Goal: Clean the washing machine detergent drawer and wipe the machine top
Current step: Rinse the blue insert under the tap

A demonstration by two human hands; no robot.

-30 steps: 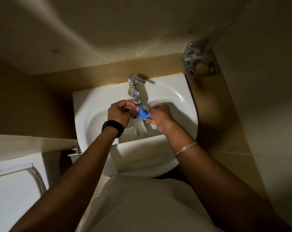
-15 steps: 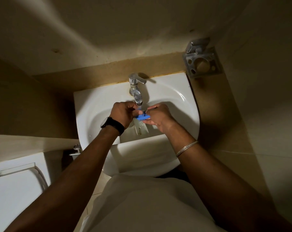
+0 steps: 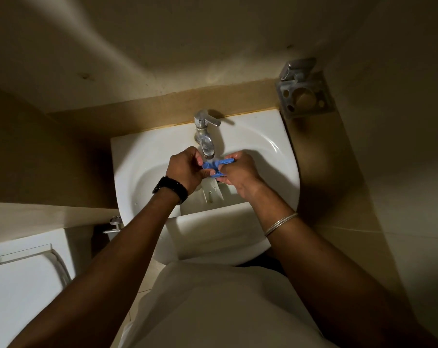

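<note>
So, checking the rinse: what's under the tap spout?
The blue drawer insert, held by left hand and right hand over the sink. The drain is covered.

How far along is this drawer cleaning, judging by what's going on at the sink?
Done, apparently: a white drawer tray already sits in the sink, out of its machine. In hand: the left hand and right hand hold a small blue insert beneath the tap; whether water runs is unclear. Left: probably the tray itself, then wiping the machine top, which is not visibly started.
</note>
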